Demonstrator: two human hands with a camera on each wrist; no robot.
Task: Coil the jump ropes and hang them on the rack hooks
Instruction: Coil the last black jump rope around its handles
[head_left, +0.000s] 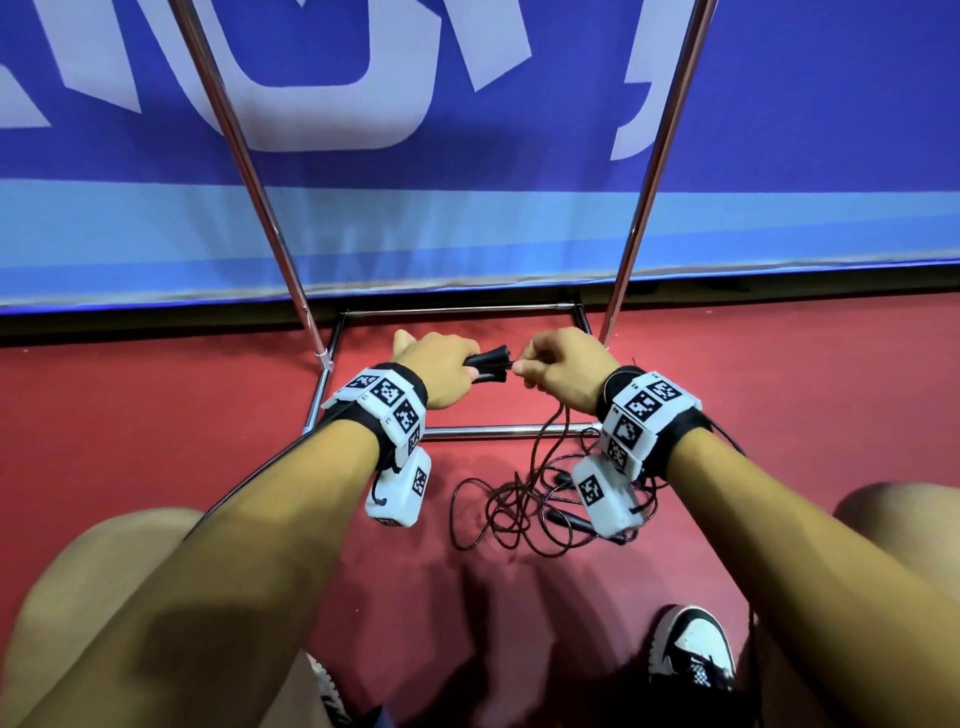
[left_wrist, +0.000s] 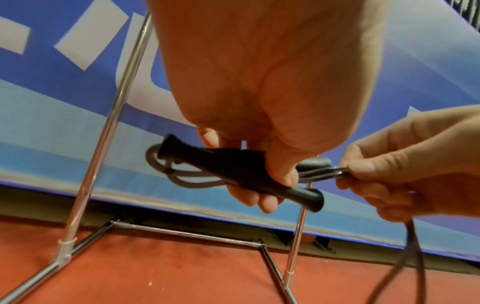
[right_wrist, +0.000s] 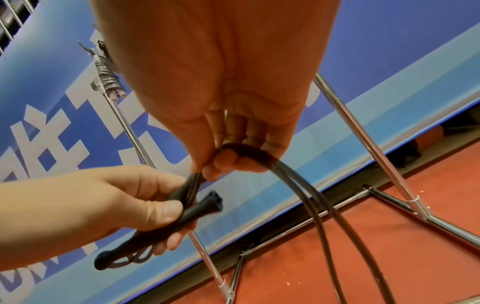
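Note:
My left hand (head_left: 441, 366) grips two black jump rope handles (head_left: 488, 366) side by side, with small loops of cord sticking out past them (left_wrist: 166, 172). Thumb and fingers of that hand wrap the handles (left_wrist: 233, 174) (right_wrist: 166, 222). My right hand (head_left: 561, 366) pinches the doubled dark cord (right_wrist: 259, 153) right at the handles' end. From there the cord (head_left: 550, 431) drops to a loose tangle of rope (head_left: 519, 514) on the red floor, where another black handle (head_left: 563, 512) lies. The chrome rack (head_left: 249, 171) stands just behind my hands; its hooks lie outside the head view.
The rack's base frame (head_left: 498, 430) lies on the red floor under my hands, its two poles (head_left: 660, 156) slanting upward. A blue banner wall (head_left: 467, 223) is close behind. My knees and a black-and-white shoe (head_left: 691, 649) are below. A wound bundle (right_wrist: 107, 78) sits high on the left pole.

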